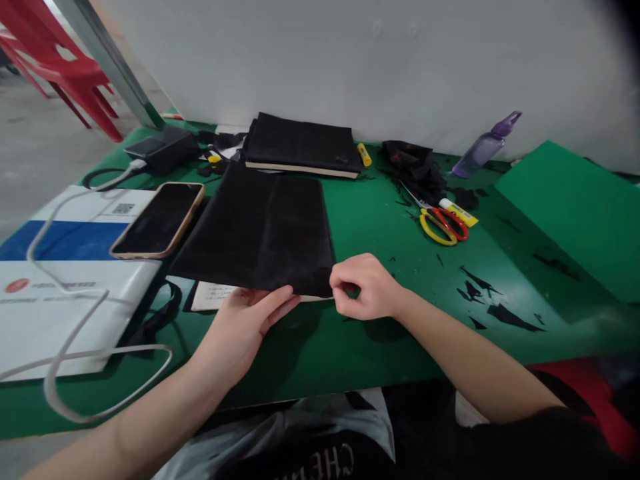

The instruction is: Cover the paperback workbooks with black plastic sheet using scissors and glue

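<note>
A book with a black cover [270,233] lies on the green table in front of me, its lower edge towards me. Part of a printed page [210,297] shows under the cover at the lower left. My left hand [250,320] holds the near edge of the book, thumb along the edge and the other fingers partly hidden beneath. My right hand [365,287] pinches the cover's near right corner, with fingers curled. Further back lies a second black-covered book [303,143], its pale page edges facing me.
Scissors [443,223], a glue stick [459,213], a smaller yellow stick [365,155], black scraps [515,317] and a purple spray bottle [483,150] lie or stand to the right. A phone [159,220], white cable [75,320] and white-and-blue packet [60,287] are left. A wall rises behind.
</note>
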Motion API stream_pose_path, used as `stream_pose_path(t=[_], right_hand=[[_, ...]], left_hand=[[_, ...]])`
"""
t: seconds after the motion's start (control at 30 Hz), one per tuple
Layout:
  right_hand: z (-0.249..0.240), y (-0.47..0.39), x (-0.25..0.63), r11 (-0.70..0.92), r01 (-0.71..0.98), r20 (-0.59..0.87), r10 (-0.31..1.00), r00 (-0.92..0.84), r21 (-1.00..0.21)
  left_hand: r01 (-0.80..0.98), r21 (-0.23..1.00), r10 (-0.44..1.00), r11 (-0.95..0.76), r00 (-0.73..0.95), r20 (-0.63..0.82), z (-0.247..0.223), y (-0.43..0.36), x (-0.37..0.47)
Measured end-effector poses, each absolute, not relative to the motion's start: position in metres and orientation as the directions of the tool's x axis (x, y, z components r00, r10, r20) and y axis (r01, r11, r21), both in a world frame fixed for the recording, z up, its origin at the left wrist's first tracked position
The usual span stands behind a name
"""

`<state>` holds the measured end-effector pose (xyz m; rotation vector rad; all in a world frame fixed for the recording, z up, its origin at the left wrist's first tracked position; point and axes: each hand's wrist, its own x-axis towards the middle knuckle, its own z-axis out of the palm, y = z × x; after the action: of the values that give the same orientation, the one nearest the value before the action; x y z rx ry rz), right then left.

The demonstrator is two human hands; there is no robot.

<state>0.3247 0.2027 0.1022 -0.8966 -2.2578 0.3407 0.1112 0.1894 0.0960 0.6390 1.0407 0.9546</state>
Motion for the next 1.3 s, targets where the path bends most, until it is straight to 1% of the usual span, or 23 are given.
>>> stream_pose_path(t=[0.1,0.23,0.33,0.47,0.67,0.83,0.93,1.03,1.1,1.17,1.23,1.3], right_hand=[[0.103,0.206,0.330,0.748,0.557,0.539,0.655,-0.530,-0.361],[0.104,0.210,0.334,0.769,0.588,0.496,0.624,-0.604,-0.251],[0.104,0.210,0.333,0.776,0.585,0.451,0.621,-0.640,-0.238],[0.101,0.206,0.327,0.779,0.587,0.428,0.619,-0.659,-0.221],[0.096,0.203,0.319,0.762,0.632,0.391,0.630,-0.670,-0.145],[0.093,0.202,0.312,0.690,0.720,0.365,0.692,-0.623,-0.079],[0.091,0.201,0.309,0.632,0.766,0.335,0.751,-0.570,-0.114],[0.090,0.201,0.308,0.598,0.774,0.288,0.794,-0.536,-0.207],[0.090,0.201,0.308,0.583,0.768,0.261,0.810,-0.525,-0.265],[0.090,0.201,0.309,0.577,0.759,0.245,0.817,-0.523,-0.302],[0.090,0.201,0.310,0.582,0.750,0.249,0.813,-0.526,-0.315],[0.089,0.202,0.311,0.594,0.741,0.271,0.803,-0.530,-0.312]], left_hand=[[-0.326,0.838,0.900,0.436,0.162,-0.405,0.097,0.188,0.111],[-0.307,0.859,0.912,0.410,0.153,-0.380,0.100,0.188,0.112],[-0.323,0.855,0.913,0.407,0.152,-0.378,0.103,0.188,0.114],[-0.347,0.838,0.907,0.421,0.160,-0.390,0.104,0.188,0.116],[-0.358,0.833,0.907,0.422,0.162,-0.390,0.098,0.188,0.115],[-0.339,0.846,0.909,0.412,0.213,-0.358,0.098,0.184,0.113],[-0.313,0.862,0.913,0.399,0.227,-0.340,0.099,0.182,0.112],[-0.282,0.881,0.920,0.380,0.214,-0.328,0.097,0.182,0.112],[-0.278,0.895,0.934,0.349,0.188,-0.305,0.095,0.182,0.112],[-0.249,0.927,0.958,0.281,0.127,-0.257,0.096,0.179,0.111],[-0.140,0.976,0.985,0.167,0.062,-0.159,0.099,0.175,0.109],[0.021,0.999,0.998,-0.036,0.057,0.035,0.105,0.171,0.105]])
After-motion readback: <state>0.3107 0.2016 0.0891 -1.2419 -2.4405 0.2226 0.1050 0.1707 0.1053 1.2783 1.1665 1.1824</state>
